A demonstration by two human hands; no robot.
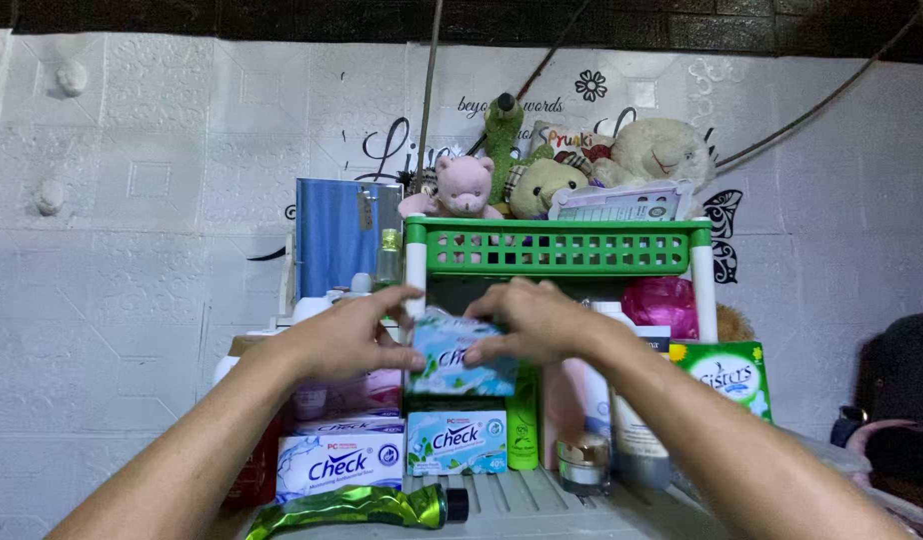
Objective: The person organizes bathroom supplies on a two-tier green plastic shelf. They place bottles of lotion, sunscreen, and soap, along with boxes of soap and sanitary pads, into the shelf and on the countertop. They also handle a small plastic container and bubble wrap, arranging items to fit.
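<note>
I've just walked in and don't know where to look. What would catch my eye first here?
Probably the two hands in the middle: the left hand and right hand hold a light blue pack between them, above a matching box on the shelf. Next, the green basket higher up, with a pink teddy and other soft toys on top.

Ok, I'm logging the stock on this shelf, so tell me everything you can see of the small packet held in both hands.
The packet is a soft, glossy light-blue pack with white and green leaf-like print, seemingly plastic wrap. It is held face-out, slightly tilted, in front of the green rack's lower shelf. The left hand grips its left edge, the right hand covers its top right corner. A matching box stands directly under it; whether they touch is unclear.
</note>
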